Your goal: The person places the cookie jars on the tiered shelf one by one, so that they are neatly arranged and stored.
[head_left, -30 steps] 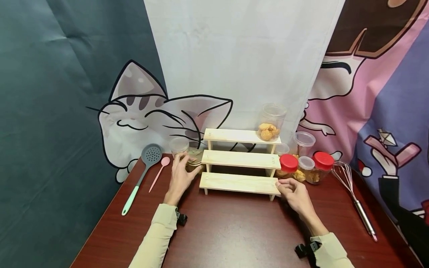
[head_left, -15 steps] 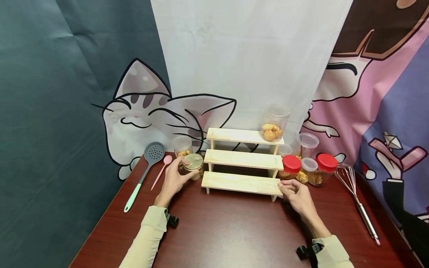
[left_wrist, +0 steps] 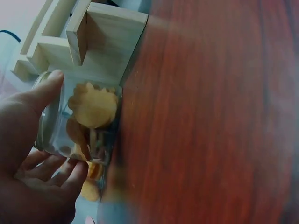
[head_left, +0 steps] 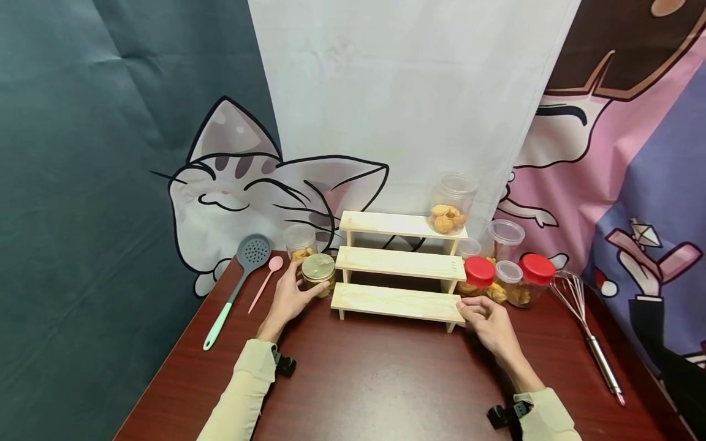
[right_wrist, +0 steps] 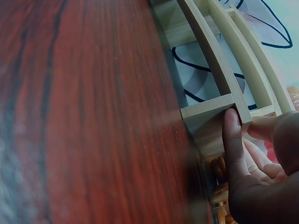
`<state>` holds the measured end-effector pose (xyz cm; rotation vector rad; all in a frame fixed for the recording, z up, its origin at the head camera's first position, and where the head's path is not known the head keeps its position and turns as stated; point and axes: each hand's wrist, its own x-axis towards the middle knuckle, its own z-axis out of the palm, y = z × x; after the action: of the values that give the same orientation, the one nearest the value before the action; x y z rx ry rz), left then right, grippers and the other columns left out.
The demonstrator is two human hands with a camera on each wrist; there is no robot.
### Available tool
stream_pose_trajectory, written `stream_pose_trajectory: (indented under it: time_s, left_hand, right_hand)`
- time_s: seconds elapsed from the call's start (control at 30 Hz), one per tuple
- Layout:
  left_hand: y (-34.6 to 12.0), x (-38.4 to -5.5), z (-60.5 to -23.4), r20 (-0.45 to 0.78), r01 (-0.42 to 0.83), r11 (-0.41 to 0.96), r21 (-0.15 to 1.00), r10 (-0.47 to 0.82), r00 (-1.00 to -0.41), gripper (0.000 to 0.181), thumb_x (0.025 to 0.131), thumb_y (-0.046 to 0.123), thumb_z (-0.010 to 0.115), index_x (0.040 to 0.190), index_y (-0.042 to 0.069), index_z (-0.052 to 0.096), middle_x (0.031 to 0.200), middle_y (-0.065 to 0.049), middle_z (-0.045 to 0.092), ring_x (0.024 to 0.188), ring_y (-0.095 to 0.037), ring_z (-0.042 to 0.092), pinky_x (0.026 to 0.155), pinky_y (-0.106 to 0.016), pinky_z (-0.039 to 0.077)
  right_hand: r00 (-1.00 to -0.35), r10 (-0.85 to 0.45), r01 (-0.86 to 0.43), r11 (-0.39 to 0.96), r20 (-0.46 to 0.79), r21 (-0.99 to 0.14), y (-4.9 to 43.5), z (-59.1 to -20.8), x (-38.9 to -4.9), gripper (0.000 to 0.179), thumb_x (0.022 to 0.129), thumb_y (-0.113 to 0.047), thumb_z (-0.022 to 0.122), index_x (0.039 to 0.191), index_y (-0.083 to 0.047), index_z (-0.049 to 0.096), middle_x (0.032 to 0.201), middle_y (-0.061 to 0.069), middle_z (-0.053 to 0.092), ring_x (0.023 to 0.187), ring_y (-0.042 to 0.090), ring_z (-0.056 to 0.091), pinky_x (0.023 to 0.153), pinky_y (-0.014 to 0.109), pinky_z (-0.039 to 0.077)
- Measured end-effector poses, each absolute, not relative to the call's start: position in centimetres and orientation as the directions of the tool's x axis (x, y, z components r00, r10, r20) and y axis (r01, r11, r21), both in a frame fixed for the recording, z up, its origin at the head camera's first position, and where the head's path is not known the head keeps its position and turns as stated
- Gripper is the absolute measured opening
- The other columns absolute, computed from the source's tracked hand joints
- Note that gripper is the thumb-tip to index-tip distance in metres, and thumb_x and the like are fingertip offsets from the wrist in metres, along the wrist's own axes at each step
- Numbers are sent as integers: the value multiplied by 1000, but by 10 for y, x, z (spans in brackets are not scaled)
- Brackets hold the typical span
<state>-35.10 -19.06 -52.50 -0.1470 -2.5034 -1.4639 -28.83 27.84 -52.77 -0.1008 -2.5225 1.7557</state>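
My left hand (head_left: 289,300) grips a glass jar (left_wrist: 63,123) with a gold lid (head_left: 318,267), thumb on one side and fingers on the other. Scalloped cookies (left_wrist: 95,107) show through its clear wall. The jar stands on the table, left of a three-step wooden shelf (head_left: 397,302). At the shelf's right end, my right hand (head_left: 488,321) pinches the corner of the lowest board (right_wrist: 219,79) between thumb and fingers. On the top step, to the right, stands a clear jar (head_left: 453,202) partly filled with cookies.
Behind the left hand is another clear jar (head_left: 300,240). A slotted turner (head_left: 254,251) and a pink spoon (head_left: 275,264) lie at the left. Several jars crowd the shelf's right side, some with red lids (head_left: 537,269); a whisk (head_left: 598,355) lies beyond them.
My left hand has come forward and slightly left from beside the shelf, bringing the gold-lidded jar out into view; its fingers moved off the lid top. The right hand stays on the board's corner.
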Motion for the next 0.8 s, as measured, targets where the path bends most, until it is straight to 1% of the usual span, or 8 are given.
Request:
stream_pose_trajectory:
  time_s: [0.1,0.23,0.33,0.47,0.6,0.8]
  left_hand:
    - [-190,-347,-523,261,201,512,835,-48,-964,88,83,29,98,154,6,52,149,-18,61,138,-35,63,113,-49,55]
    - [-192,-340,-517,277,198,525,828,-74,-958,85,83,30,98,152,6,54,145,-19,65,133,-36,67,110,-50,57]
    - [-194,-334,-510,294,198,538,819,-98,-951,85,83,33,97,152,7,55,143,-19,67,129,-36,69,108,-50,58]
    - [-197,-328,-498,318,200,555,807,-124,-940,86,84,37,96,155,11,54,144,-15,67,125,-36,70,107,-51,57]
    - [-195,-326,-486,367,242,542,805,-133,-921,86,83,35,96,155,13,53,144,-14,64,126,-35,67,107,-51,55]
    - [-188,-329,-462,465,332,497,802,-171,-868,88,83,30,97,156,12,53,147,-14,64,128,-31,62,107,-54,51]
  right_hand:
    - [-996,93,18,340,14,-940,278,-528,-289,40,105,-29,75,128,3,69,95,-3,81,80,4,72,73,25,61]
    - [-996,93,20,325,11,-945,278,-529,-290,39,104,-28,76,127,4,69,93,-4,81,79,5,73,73,25,62]
    - [-996,92,13,309,16,-951,278,-529,-290,39,104,-26,76,126,5,69,93,-2,81,79,5,73,73,26,63]
    - [-995,95,12,308,18,-951,277,-530,-289,39,104,-25,76,126,6,69,95,-1,82,81,3,73,74,25,63]
    - [-995,101,24,315,8,-949,278,-529,-288,40,103,-26,77,127,5,69,98,2,83,81,3,72,73,25,62]
    - [-995,100,20,320,12,-947,278,-528,-288,41,103,-25,77,129,5,68,101,7,83,81,3,71,72,25,61]
